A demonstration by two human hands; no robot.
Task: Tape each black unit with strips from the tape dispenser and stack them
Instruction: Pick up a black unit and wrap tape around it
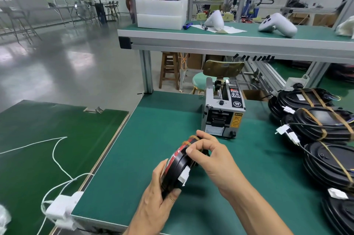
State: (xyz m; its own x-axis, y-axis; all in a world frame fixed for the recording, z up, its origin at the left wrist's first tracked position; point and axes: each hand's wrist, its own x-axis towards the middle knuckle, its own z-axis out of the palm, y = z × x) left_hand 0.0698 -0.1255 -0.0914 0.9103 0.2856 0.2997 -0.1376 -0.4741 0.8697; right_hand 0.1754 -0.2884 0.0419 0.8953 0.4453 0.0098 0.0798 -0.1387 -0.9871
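Note:
A round black unit (177, 167) with red wire and a white connector is held on edge above the green table (153, 129). My left hand (157, 200) grips its lower rim from below. My right hand (208, 154) curls over its upper edge, fingers pressing an amber tape strip (192, 137) that wraps the rim. The grey tape dispenser (223, 115) stands just behind the unit. Several taped black units (321, 125) lie stacked along the table's right side.
A second dark green table (47, 139) at the left carries a white cable and power adapter (61, 207). An upper shelf (229, 43) holds white foam blocks and white plastic housings. A stool stands behind the dispenser.

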